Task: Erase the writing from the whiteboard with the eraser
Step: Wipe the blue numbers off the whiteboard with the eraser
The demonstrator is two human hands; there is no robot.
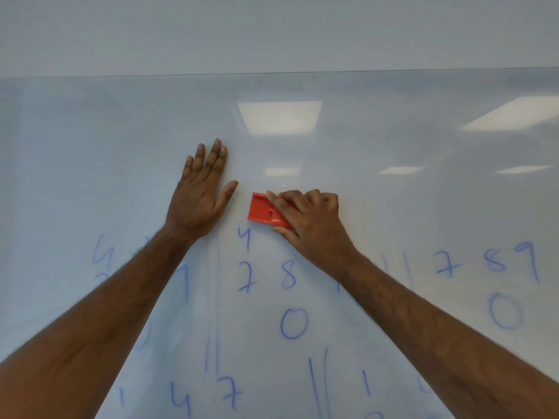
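Right hand grips red eraser, fingers curled over top edge, thumb under lower edge; eraser flat against whiteboard, tilted, just above blue "4". Left hand flat on board, fingers straight and close together, thumb spread toward eraser, near but apart. Blue digits and vertical lines below both hands; forearms cover some writing. Ceiling lights reflect on board above eraser.
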